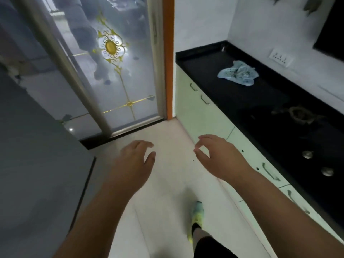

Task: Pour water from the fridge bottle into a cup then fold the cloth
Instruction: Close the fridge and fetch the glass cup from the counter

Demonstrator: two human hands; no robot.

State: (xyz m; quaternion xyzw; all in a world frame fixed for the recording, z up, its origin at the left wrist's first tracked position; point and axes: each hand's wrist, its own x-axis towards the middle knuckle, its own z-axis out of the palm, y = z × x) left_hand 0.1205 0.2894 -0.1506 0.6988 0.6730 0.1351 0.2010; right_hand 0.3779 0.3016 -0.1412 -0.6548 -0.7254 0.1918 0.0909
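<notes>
A crumpled light-blue patterned cloth (238,73) lies on the black countertop (214,75) at the right, toward its far end. My left hand (130,164) hovers over the pale floor with fingers apart and nothing in it. My right hand (217,155) hangs beside the cabinet fronts, fingers loosely curled and apart, also holding nothing. Both hands are well short of the cloth. A large grey appliance front (37,155), possibly the fridge, fills the left side. No bottle or cup is in sight.
A gas hob (297,116) with two knobs (316,162) is set into the counter nearer me. Pale green cabinet drawers (208,116) with handles run below. A frosted glass door (115,71) with gold ornament stands ahead. A wall socket (281,57) sits above the counter. My shoe (197,218) is on the floor.
</notes>
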